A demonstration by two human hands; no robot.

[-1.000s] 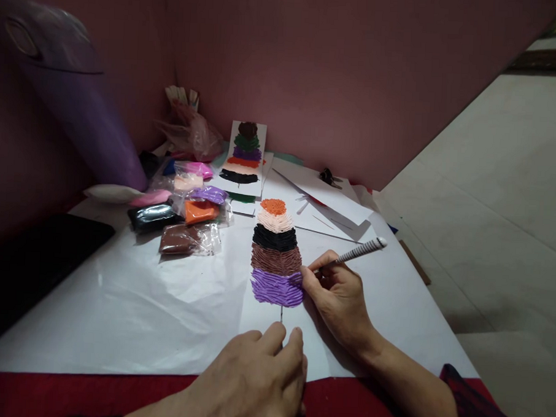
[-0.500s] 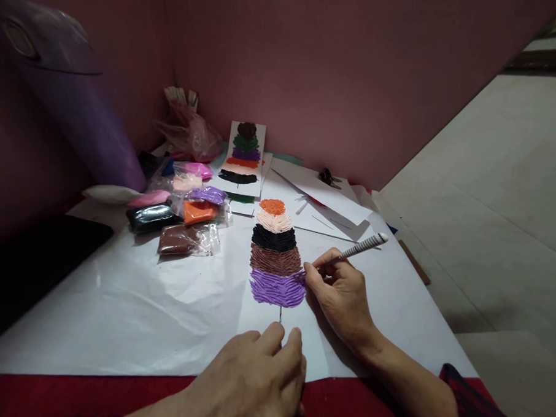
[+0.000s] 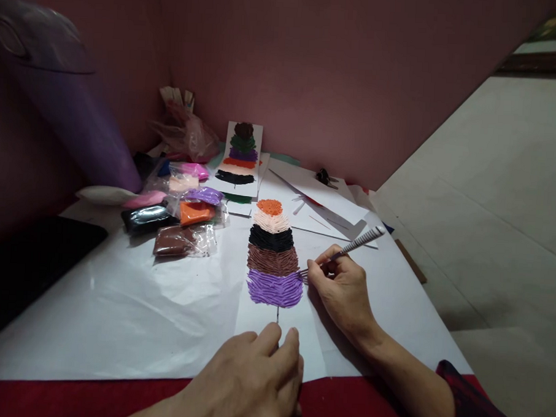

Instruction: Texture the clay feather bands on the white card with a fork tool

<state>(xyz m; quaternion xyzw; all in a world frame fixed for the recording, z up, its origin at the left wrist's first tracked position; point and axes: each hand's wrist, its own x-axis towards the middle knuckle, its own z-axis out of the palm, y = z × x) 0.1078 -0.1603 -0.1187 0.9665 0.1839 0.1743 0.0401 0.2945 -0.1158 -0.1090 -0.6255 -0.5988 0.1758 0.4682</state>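
Right hand (image 3: pixel 343 291) pinches a striped tool (image 3: pixel 350 250), its tip at the right edge of the clay feather (image 3: pixel 274 257), where brown meets purple. I see the left hand (image 3: pixel 252 379) flat, fingers together, pressing the card (image 3: pixel 300 338) below the feather's stem. Clay packets (image 3: pixel 185 217) lie well left.
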